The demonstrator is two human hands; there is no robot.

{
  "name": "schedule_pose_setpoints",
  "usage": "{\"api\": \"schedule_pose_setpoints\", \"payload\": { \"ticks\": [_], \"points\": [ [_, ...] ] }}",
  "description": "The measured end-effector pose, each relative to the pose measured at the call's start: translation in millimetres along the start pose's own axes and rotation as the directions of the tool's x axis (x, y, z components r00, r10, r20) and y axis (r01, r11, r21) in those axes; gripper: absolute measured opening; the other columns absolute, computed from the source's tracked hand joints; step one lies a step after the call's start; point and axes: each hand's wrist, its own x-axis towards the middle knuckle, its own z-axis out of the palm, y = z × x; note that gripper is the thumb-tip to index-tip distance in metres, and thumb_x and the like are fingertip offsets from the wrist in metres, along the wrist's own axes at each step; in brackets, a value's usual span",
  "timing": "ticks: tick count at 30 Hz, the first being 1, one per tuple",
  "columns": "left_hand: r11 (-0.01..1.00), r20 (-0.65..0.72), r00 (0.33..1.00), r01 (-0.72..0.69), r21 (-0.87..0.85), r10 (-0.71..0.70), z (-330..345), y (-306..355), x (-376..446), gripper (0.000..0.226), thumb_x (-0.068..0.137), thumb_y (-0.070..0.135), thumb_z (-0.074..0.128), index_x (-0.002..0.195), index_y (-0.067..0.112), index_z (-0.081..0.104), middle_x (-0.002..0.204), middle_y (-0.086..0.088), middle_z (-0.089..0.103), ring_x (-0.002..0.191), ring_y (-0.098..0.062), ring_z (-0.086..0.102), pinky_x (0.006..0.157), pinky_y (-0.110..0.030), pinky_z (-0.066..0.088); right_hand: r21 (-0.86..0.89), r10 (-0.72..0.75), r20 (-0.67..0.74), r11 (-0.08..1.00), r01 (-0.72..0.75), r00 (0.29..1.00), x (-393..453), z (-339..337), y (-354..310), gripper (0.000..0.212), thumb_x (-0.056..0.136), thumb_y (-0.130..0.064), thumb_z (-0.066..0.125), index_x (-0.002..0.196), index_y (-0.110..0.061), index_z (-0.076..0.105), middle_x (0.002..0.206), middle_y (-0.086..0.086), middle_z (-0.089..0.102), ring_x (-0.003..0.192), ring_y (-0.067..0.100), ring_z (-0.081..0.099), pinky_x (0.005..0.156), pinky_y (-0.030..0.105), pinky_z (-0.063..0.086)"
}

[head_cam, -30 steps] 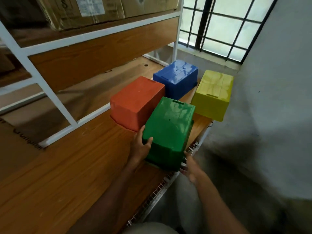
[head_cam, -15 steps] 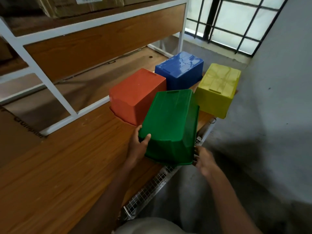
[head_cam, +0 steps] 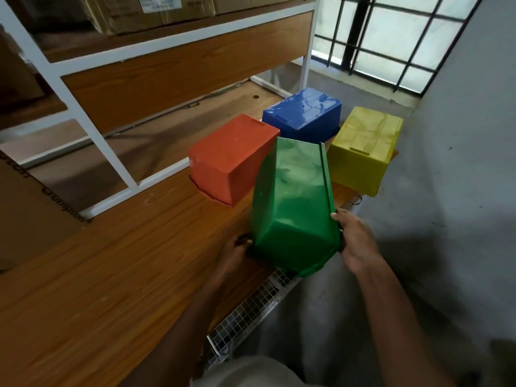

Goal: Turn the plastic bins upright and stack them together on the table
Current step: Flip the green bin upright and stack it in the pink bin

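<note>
At the near table (head_cam: pixel 83 275) edge, the green bin (head_cam: pixel 290 202), flat on its mouth a second ago, is now tipping up off the surface, beginning the first upright turn. The right hand (head_cam: pixel 354 241) is gripping its rim; the left hand (head_cam: pixel 234 252) is holding underneath, fingers hidden. The orange bin (head_cam: pixel 231 157), blue bin (head_cam: pixel 301 115) and yellow bin (head_cam: pixel 363 146) are lying inverted beyond.

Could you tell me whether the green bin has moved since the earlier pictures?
Yes. The green bin has tipped up off the table, its near end raised beside the unmoved orange bin.
</note>
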Motion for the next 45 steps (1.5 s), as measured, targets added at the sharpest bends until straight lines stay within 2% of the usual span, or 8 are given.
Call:
{"api": "schedule_pose_setpoints", "payload": {
  "ticks": [6, 18, 23, 28, 32, 34, 39, 45],
  "points": [
    [0.978, -0.149, 0.967, -0.204, 0.046, 0.209, -9.8, 29.1, -5.5, 0.031, 0.107, 0.015, 0.051, 0.135, 0.023, 0.061, 0.132, 0.009, 0.060, 0.116, -0.008, 0.057, 0.082, -0.022, 0.049, -0.233, -0.137, 0.037, 0.962, 0.142, 0.990, -24.7, 17.2, -8.0, 0.020, 0.103, -0.020, 0.053, 0.107, -0.019, 0.072, 0.109, 0.006, 0.077, 0.106, 0.029, 0.070, 0.093, 0.049, 0.055],
    [0.973, -0.113, 0.967, -0.224, 0.048, 0.228, -1.0, 67.6, -6.0, 0.028, 0.107, 0.032, 0.054, 0.126, 0.019, 0.069, 0.095, 0.000, 0.066, 0.068, -0.012, 0.060, 0.059, -0.026, 0.049, -0.552, -0.326, 0.298, 0.708, 0.440, 0.897, -68.2, 63.1, 0.9, 0.010, 0.098, -0.024, 0.066, 0.107, -0.020, 0.062, 0.094, 0.000, 0.072, 0.076, 0.010, 0.066, 0.057, 0.011, 0.049],
    [0.982, -0.196, 0.963, -0.178, 0.061, 0.187, -23.5, 57.3, -9.0, 0.036, 0.105, 0.045, 0.054, 0.127, 0.021, 0.068, 0.099, 0.000, 0.072, 0.075, -0.015, 0.067, 0.058, -0.027, 0.050, -0.492, -0.248, 0.451, 0.732, 0.471, 0.857, -67.6, 84.0, 16.4, 0.018, 0.101, -0.035, 0.063, 0.108, -0.022, 0.072, 0.097, -0.004, 0.074, 0.080, 0.011, 0.069, 0.065, 0.023, 0.053],
    [0.993, -0.221, 0.968, -0.121, -0.011, 0.115, -42.5, 45.9, -13.3, 0.041, 0.105, 0.037, 0.055, 0.144, 0.027, 0.056, 0.127, -0.001, 0.067, 0.109, -0.023, 0.068, 0.085, -0.043, 0.061, -0.656, -0.323, 0.343, 0.590, 0.471, 0.882, -33.7, 68.7, 9.6, 0.022, 0.105, -0.036, 0.056, 0.119, -0.023, 0.067, 0.111, -0.002, 0.066, 0.097, 0.015, 0.060, 0.067, 0.021, 0.042],
    [0.993, -0.279, 0.957, -0.099, -0.069, 0.077, -48.5, 36.1, -17.8, 0.037, 0.105, 0.029, 0.057, 0.143, 0.027, 0.058, 0.121, 0.002, 0.068, 0.106, -0.021, 0.069, 0.090, -0.047, 0.061, -0.805, -0.273, 0.165, 0.518, 0.290, 0.948, -0.6, 49.3, 13.9, 0.046, 0.106, -0.038, 0.054, 0.145, -0.016, 0.054, 0.145, 0.014, 0.053, 0.134, 0.034, 0.046, 0.104, 0.044, 0.042],
    [0.992, -0.296, 0.954, -0.077, -0.098, 0.045, -49.2, 29.4, -19.6, 0.038, 0.106, 0.025, 0.056, 0.144, 0.026, 0.058, 0.123, 0.000, 0.069, 0.104, -0.021, 0.071, 0.090, -0.046, 0.062, -0.776, -0.190, 0.129, 0.591, 0.219, 0.973, 7.3, 45.8, 17.7, 0.050, 0.108, -0.038, 0.050, 0.149, -0.010, 0.051, 0.147, 0.017, 0.053, 0.133, 0.036, 0.048, 0.104, 0.044, 0.042],
    [0.994, -0.315, 0.948, -0.002, -0.106, -0.032, -52.0, 13.8, -24.3, 0.042, 0.106, 0.023, 0.055, 0.148, 0.022, 0.055, 0.135, -0.005, 0.068, 0.108, -0.022, 0.070, 0.095, -0.048, 0.060, -0.710, -0.046, 0.144, 0.691, 0.136, 0.988, 10.2, 45.4, 28.3, 0.028, 0.111, -0.025, 0.043, 0.120, -0.010, 0.064, 0.112, 0.015, 0.065, 0.083, 0.021, 0.054, 0.061, 0.029, 0.034],
    [0.977, -0.327, 0.934, 0.080, -0.197, -0.142, -55.9, 1.5, -36.6, 0.043, 0.107, 0.019, 0.053, 0.150, 0.020, 0.054, 0.113, 0.000, 0.074, 0.095, -0.024, 0.072, 0.086, -0.047, 0.060, -0.575, 0.034, 0.187, 0.814, 0.082, 0.982, 12.1, 43.1, 25.1, 0.022, 0.106, -0.015, 0.050, 0.118, -0.015, 0.068, 0.108, 0.009, 0.069, 0.093, 0.024, 0.063, 0.066, 0.032, 0.043]
  ]
}}
